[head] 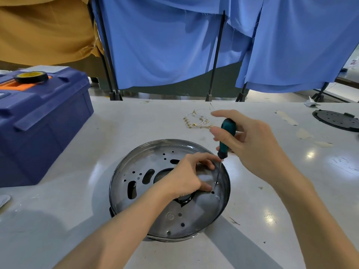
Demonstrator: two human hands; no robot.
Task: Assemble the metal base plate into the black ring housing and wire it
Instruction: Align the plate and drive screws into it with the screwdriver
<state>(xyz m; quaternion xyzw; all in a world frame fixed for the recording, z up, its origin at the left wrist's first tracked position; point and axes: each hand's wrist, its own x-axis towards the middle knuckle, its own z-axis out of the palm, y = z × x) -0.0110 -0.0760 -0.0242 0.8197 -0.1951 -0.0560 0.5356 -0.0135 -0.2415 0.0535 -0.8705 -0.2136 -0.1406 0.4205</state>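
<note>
On a white counter [77,191], a round perforated metal base plate [184,220] is seated in a black ring housing [155,239]. A teal-handled screwdriver [226,136] is gripped by the right hand [250,144], with its tip set on a screw [216,182]. The plate is steadied by the left hand [186,175], which rests on it loosely spread. A small round stamp [170,216] cannot be read.

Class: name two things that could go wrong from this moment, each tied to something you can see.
1. The right hand holds the screwdriver by only a few fingers, so its tip may slip off the small screw.
2. The left hand rests on the metal base plate, fingers beside the shaft; a slip could jab them.
</note>
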